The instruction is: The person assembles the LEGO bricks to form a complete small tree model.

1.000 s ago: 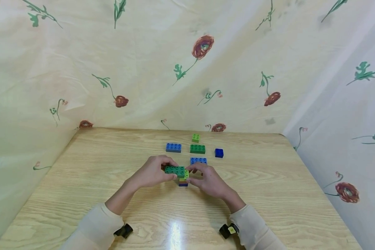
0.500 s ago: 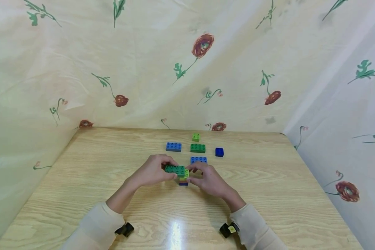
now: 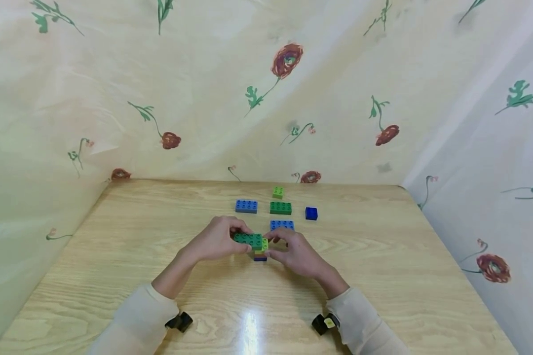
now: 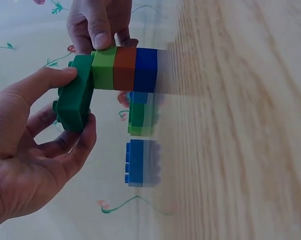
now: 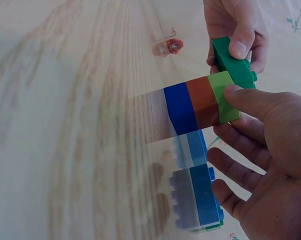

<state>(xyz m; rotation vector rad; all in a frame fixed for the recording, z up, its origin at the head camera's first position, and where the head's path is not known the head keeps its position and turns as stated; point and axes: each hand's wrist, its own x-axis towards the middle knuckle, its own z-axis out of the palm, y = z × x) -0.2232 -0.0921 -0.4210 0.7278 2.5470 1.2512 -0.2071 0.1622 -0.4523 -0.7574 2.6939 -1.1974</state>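
Note:
A small upright stack stands on the table: a dark blue brick (image 4: 146, 71) at the bottom, an orange-brown brick (image 4: 124, 69) in the middle and a lime green brick (image 4: 104, 69) on top. My left hand (image 3: 218, 240) grips a long dark green toy brick (image 4: 76, 95) between thumb and fingers. One end of that brick sits over part of the lime brick's top, and the rest juts out to the left. My right hand (image 3: 296, 252) pinches the lime brick from the right, its thumb (image 5: 245, 97) on the near face.
Behind the stack lie a blue long brick (image 3: 282, 225), another blue long brick (image 3: 246, 206), a green long brick (image 3: 281, 208), a small lime brick (image 3: 278, 193) and a small dark blue brick (image 3: 311, 213). Flower-printed cloth (image 3: 195, 98) hangs behind the wooden table (image 3: 129, 217).
The whole head view has shifted up slightly. Both hands keep their hold, and the dark green brick stays in nearly the same place over the stack.

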